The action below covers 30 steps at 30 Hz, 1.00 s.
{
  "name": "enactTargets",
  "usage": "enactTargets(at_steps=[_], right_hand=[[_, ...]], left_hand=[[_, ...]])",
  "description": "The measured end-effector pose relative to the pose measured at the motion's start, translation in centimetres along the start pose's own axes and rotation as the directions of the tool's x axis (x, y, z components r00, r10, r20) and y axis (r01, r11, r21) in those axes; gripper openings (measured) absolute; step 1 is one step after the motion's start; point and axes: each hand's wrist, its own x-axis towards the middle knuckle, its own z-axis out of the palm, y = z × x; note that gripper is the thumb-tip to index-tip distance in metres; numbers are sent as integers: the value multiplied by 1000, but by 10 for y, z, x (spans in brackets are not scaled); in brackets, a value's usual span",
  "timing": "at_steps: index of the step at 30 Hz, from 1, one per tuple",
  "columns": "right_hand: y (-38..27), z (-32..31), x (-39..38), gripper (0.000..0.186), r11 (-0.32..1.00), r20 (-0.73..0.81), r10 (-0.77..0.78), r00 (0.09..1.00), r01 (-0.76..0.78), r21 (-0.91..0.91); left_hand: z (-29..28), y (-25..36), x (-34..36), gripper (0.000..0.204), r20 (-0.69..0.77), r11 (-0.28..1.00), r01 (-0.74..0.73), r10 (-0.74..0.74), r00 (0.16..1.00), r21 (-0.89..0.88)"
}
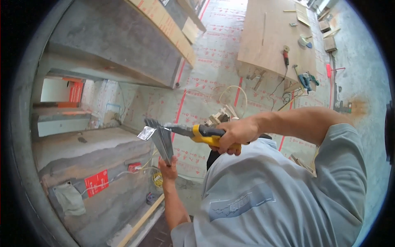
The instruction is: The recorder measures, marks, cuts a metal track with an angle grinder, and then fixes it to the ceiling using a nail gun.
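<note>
My left hand (pixel 168 168) grips the lower end of a grey metal channel (pixel 163 144), held at a tilt. A bent, shiny flap (pixel 146 133) sticks out sideways from its upper end. My right hand (pixel 228 136) is closed on yellow-and-black metal snips (pixel 199 133), whose blades meet the channel near its upper end. Whether the blades are open or closed there is hard to make out.
A plywood-topped table (pixel 267 37) with power tools (pixel 305 81) stands ahead right on printed floor sheeting. Grey walls and a ledge (pixel 82 142) line the left. A hose and wood pieces (pixel 220 114) lie beyond my hands, and a timber strip (pixel 135 224) is at lower left.
</note>
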Motion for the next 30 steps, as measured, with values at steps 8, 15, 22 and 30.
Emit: enactTargets(at_steps=[8,15,22,30], right_hand=[[-41,14,1,48,949,-201,-94,975,27,-315],[-30,16,-2,56,981,-57,-92,994,100,165],[-14,7,1,35,936,-22,-80,997,83,341],[-24,12,-9,22,911,-427,-171,888,-22,-411]], left_hand=[[2,43,29,40,143,981,60,-34,989,-182],[8,40,26,49,196,972,106,-65,978,-209],[14,34,27,54,181,968,120,-81,980,-219],[14,20,21,44,141,986,158,-150,979,-51]])
